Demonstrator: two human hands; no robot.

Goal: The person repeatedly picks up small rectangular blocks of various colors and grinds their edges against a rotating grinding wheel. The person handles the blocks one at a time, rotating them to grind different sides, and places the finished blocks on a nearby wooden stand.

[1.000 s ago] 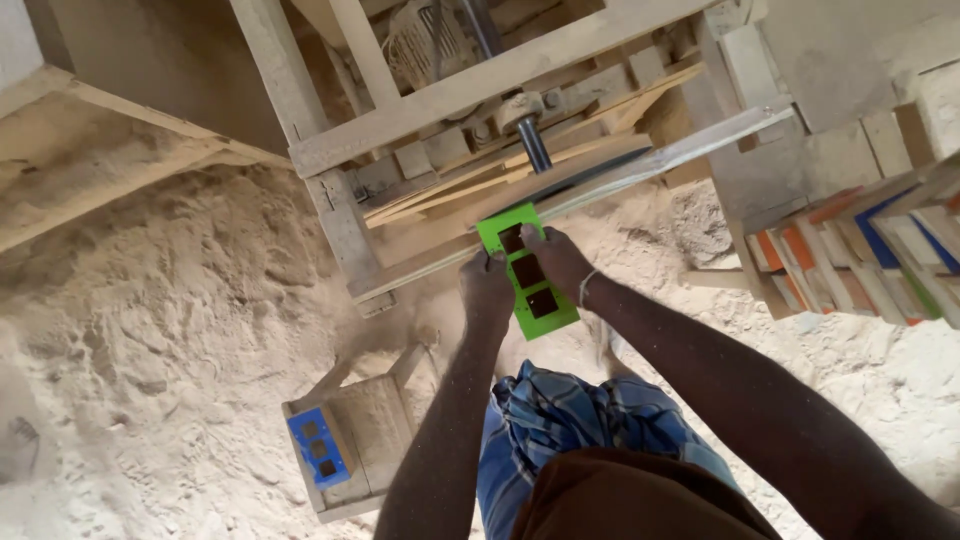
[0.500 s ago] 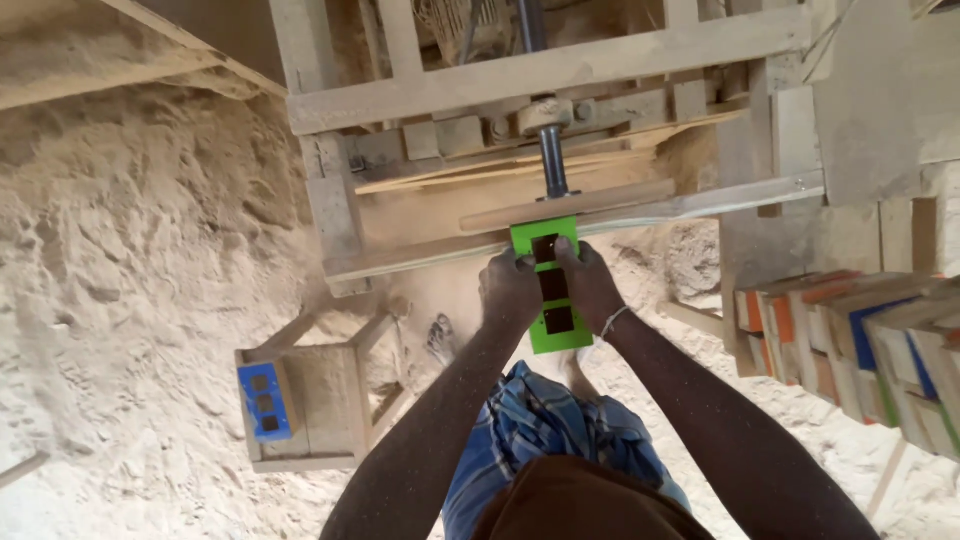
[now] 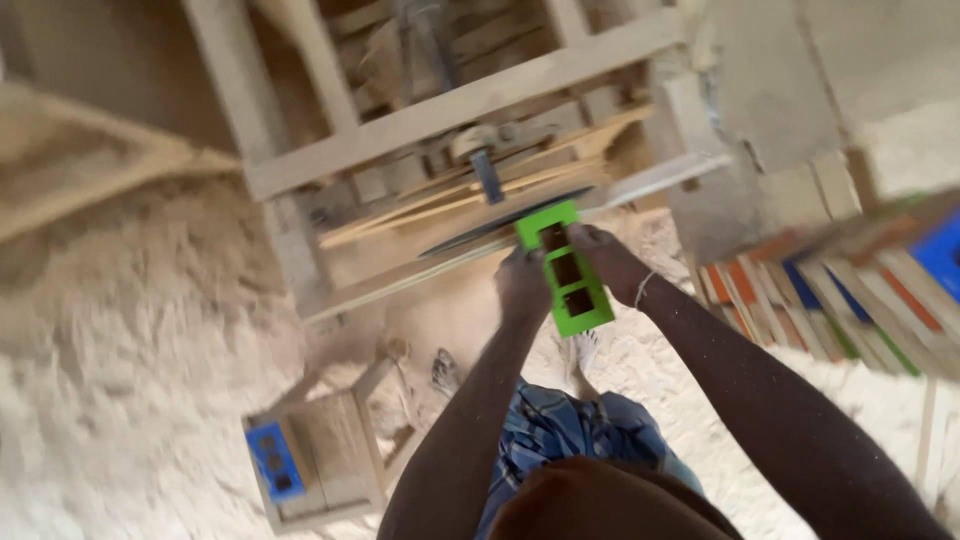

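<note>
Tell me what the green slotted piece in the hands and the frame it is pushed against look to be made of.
The flat green piece with three rectangular cut-outs looks like wood or board under an even, matt green coat; motion blur leaves that open. The pale timber frame is bare, unpainted wood: visible grain, rough sawn beams, dusted with sawdust. Both hands, left and right, grip the piece.

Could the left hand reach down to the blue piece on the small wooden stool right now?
Probably not as things stand. The left hand grips the green piece together with the right hand, up at the wooden machine. The blue piece lies well below on the stool; nothing blocks it.
</note>
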